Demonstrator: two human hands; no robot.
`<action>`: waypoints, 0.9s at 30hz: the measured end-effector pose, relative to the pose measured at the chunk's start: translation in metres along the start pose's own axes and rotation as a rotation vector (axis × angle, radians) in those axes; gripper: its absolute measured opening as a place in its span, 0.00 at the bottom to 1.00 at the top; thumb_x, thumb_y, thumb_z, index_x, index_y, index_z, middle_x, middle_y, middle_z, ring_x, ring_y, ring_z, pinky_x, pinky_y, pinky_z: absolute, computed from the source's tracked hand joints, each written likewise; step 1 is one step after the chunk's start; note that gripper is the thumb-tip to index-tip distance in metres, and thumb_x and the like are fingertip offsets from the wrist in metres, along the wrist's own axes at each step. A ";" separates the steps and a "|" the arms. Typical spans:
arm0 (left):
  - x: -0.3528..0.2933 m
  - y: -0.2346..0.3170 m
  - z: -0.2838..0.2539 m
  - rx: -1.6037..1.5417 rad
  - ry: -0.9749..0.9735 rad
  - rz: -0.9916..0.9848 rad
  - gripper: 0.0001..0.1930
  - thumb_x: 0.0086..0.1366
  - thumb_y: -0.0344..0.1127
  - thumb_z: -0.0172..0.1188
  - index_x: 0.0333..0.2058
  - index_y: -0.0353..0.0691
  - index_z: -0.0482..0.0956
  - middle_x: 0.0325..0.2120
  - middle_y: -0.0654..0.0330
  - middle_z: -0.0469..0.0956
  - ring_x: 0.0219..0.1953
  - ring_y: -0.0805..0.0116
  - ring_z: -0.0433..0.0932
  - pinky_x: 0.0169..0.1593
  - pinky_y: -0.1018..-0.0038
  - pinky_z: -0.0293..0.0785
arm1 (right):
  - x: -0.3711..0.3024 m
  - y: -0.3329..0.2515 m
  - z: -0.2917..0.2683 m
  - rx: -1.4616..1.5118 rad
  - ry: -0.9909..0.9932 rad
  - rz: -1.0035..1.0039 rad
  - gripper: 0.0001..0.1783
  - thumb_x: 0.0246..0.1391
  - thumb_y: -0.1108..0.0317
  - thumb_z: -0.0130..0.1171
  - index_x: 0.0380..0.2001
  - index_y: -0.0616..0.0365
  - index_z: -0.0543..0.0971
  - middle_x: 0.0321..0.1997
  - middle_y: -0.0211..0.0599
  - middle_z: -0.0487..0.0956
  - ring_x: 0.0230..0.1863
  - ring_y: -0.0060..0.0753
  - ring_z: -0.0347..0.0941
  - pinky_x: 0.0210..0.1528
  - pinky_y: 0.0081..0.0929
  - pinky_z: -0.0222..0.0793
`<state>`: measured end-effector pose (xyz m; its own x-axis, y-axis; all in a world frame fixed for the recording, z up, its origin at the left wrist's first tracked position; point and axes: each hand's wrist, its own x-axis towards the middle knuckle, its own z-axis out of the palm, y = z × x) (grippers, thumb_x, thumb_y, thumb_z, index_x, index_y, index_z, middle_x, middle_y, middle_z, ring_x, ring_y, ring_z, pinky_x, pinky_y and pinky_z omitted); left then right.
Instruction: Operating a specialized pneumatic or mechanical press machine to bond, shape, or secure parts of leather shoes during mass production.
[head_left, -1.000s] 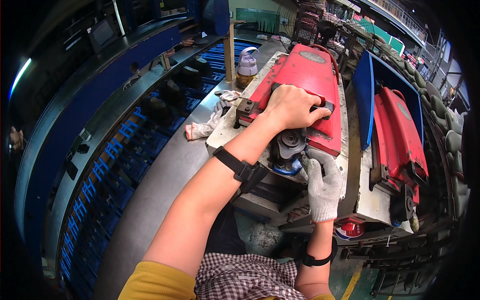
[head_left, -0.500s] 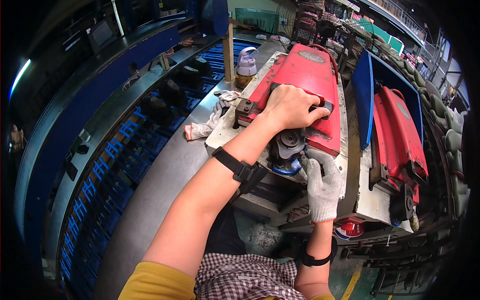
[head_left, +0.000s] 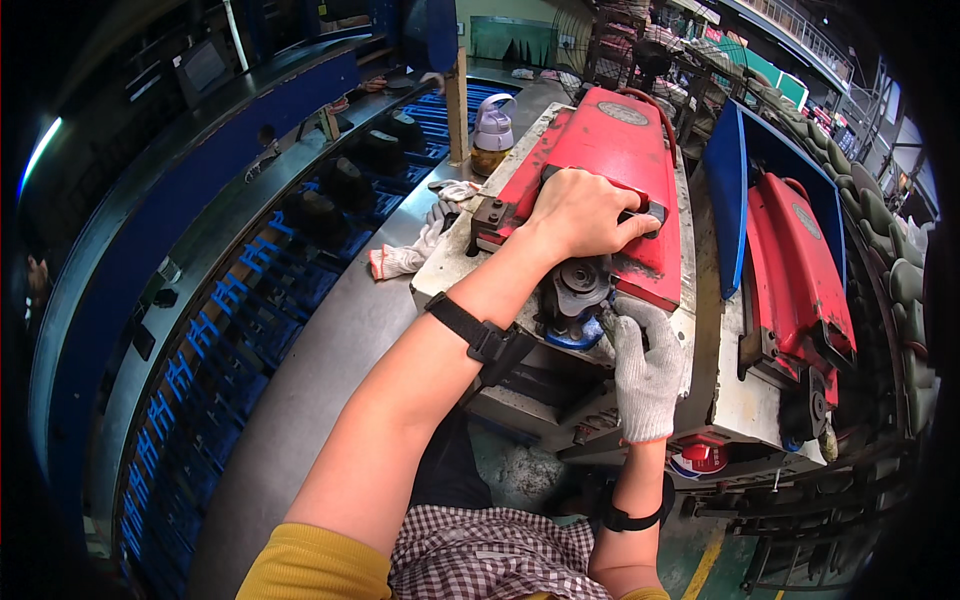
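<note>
The person's bare left hand [head_left: 580,212] is wrapped round a dark handle [head_left: 655,220] on the near part of a long red cover [head_left: 615,150], fingers closed over it and thumb bent at its right end; the red cover lies along the top of a scuffed white machine [head_left: 440,275], its near right corner close to the machine's front edge; the right hand [head_left: 648,372], in a pale knitted glove, sits at that front edge, just below the cover's corner, fingertips beside a round dark fitting [head_left: 580,282] with a blue base [head_left: 574,336]; from here I cannot tell whether it is holding anything.

Along the machine's left edge runs a grey metal bench [head_left: 300,420]; a crumpled work glove [head_left: 405,260] with an orange cuff lies on the bench's right edge, near the machine's left corner; farther back along the same edge stands a bottle [head_left: 493,137] with a lilac top and amber contents; past the bench's left edge are rows of blue slats [head_left: 190,355], dark rounded forms [head_left: 320,212] standing among them; to the machine's right is another red cover [head_left: 800,250], a blue panel [head_left: 728,200] upright at its left.
</note>
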<state>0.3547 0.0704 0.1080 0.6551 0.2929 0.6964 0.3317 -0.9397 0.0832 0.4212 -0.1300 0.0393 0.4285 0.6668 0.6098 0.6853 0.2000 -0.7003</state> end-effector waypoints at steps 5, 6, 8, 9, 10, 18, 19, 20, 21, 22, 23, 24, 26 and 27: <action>0.000 0.000 -0.001 0.005 -0.003 -0.007 0.25 0.66 0.66 0.57 0.28 0.51 0.87 0.17 0.56 0.81 0.24 0.54 0.83 0.28 0.61 0.75 | 0.000 0.000 0.001 0.029 0.000 0.011 0.09 0.62 0.74 0.62 0.45 0.62 0.83 0.40 0.44 0.86 0.42 0.38 0.83 0.48 0.32 0.76; -0.001 0.000 -0.002 0.007 -0.002 -0.010 0.25 0.66 0.66 0.57 0.28 0.51 0.87 0.17 0.56 0.81 0.24 0.54 0.83 0.28 0.61 0.75 | 0.000 0.000 0.001 0.030 0.000 0.011 0.09 0.62 0.74 0.62 0.45 0.62 0.83 0.40 0.44 0.86 0.42 0.38 0.83 0.48 0.32 0.76; -0.001 0.000 -0.003 0.010 -0.002 -0.012 0.25 0.66 0.66 0.57 0.28 0.51 0.88 0.17 0.56 0.81 0.24 0.54 0.83 0.28 0.61 0.76 | 0.000 -0.001 0.001 0.028 -0.006 0.019 0.09 0.62 0.73 0.61 0.45 0.62 0.83 0.40 0.45 0.85 0.42 0.39 0.83 0.49 0.32 0.75; 0.000 0.001 -0.002 0.010 -0.005 -0.009 0.25 0.66 0.66 0.57 0.28 0.52 0.88 0.18 0.56 0.81 0.24 0.54 0.83 0.28 0.61 0.76 | -0.001 -0.001 -0.001 0.021 -0.001 0.023 0.09 0.62 0.73 0.61 0.45 0.62 0.83 0.40 0.45 0.85 0.42 0.39 0.83 0.49 0.32 0.75; 0.001 0.002 0.000 0.009 -0.009 -0.005 0.25 0.66 0.66 0.58 0.28 0.52 0.88 0.18 0.56 0.81 0.25 0.54 0.83 0.29 0.61 0.76 | -0.001 -0.001 -0.004 0.026 -0.014 0.029 0.10 0.63 0.73 0.60 0.46 0.63 0.83 0.41 0.45 0.85 0.43 0.38 0.82 0.50 0.32 0.75; 0.003 0.004 -0.006 -0.006 -0.094 -0.033 0.25 0.66 0.66 0.56 0.32 0.53 0.89 0.23 0.55 0.85 0.30 0.53 0.86 0.35 0.59 0.80 | -0.024 0.013 -0.075 0.184 -0.055 0.251 0.18 0.66 0.71 0.56 0.56 0.67 0.77 0.52 0.41 0.81 0.55 0.32 0.76 0.60 0.29 0.70; 0.005 0.006 -0.006 -0.005 -0.083 -0.022 0.25 0.66 0.66 0.56 0.33 0.53 0.89 0.23 0.55 0.85 0.30 0.53 0.85 0.35 0.58 0.80 | -0.026 0.020 -0.101 0.071 0.034 0.162 0.17 0.66 0.72 0.55 0.56 0.67 0.77 0.52 0.41 0.80 0.56 0.31 0.75 0.61 0.30 0.69; 0.006 0.005 -0.004 -0.004 -0.073 -0.011 0.25 0.66 0.67 0.56 0.33 0.54 0.89 0.23 0.54 0.85 0.30 0.52 0.85 0.35 0.58 0.80 | -0.029 0.029 -0.127 -0.045 0.123 0.077 0.17 0.67 0.72 0.54 0.55 0.68 0.77 0.53 0.41 0.80 0.57 0.31 0.75 0.62 0.30 0.69; 0.005 0.002 0.000 0.010 -0.063 -0.011 0.25 0.66 0.66 0.56 0.33 0.54 0.89 0.24 0.54 0.85 0.30 0.51 0.85 0.35 0.57 0.80 | -0.032 0.038 -0.151 -0.065 0.227 0.093 0.16 0.67 0.73 0.54 0.55 0.68 0.77 0.53 0.41 0.80 0.57 0.31 0.75 0.62 0.29 0.69; 0.005 0.003 -0.002 -0.002 -0.098 -0.035 0.24 0.66 0.66 0.56 0.33 0.53 0.88 0.25 0.54 0.85 0.31 0.51 0.85 0.35 0.56 0.79 | -0.035 0.048 -0.177 -0.096 0.338 0.115 0.16 0.68 0.74 0.53 0.55 0.68 0.77 0.53 0.41 0.80 0.58 0.31 0.75 0.63 0.29 0.69; 0.008 0.004 -0.001 -0.043 -0.111 -0.038 0.24 0.65 0.65 0.57 0.34 0.52 0.87 0.25 0.55 0.85 0.32 0.50 0.85 0.36 0.56 0.79 | -0.038 0.056 -0.208 -0.165 0.451 0.114 0.16 0.68 0.74 0.53 0.55 0.69 0.77 0.54 0.41 0.80 0.58 0.31 0.75 0.63 0.29 0.69; 0.007 0.003 -0.004 -0.141 -0.091 -0.047 0.21 0.64 0.62 0.61 0.35 0.51 0.86 0.26 0.55 0.85 0.32 0.52 0.85 0.36 0.58 0.79 | -0.039 0.069 -0.233 -0.218 0.558 0.111 0.16 0.68 0.74 0.53 0.55 0.69 0.77 0.54 0.41 0.80 0.58 0.30 0.75 0.63 0.29 0.69; 0.008 0.004 -0.012 -0.310 -0.023 -0.086 0.16 0.60 0.49 0.71 0.39 0.46 0.83 0.25 0.58 0.83 0.30 0.58 0.84 0.35 0.62 0.77 | -0.044 0.086 -0.283 -0.438 0.678 0.211 0.16 0.68 0.67 0.57 0.55 0.62 0.80 0.54 0.43 0.81 0.56 0.35 0.77 0.61 0.32 0.71; 0.009 0.003 -0.008 -0.392 0.070 -0.085 0.16 0.58 0.43 0.73 0.42 0.44 0.82 0.25 0.60 0.81 0.28 0.59 0.82 0.33 0.64 0.76 | -0.049 0.095 -0.305 -0.618 0.628 0.222 0.16 0.68 0.65 0.57 0.54 0.60 0.81 0.53 0.44 0.82 0.55 0.38 0.78 0.60 0.33 0.71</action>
<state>0.3557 0.0690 0.1201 0.5845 0.3728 0.7207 0.0900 -0.9125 0.3990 0.6453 -0.3627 0.0563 0.7063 0.0938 0.7017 0.6650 -0.4277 -0.6122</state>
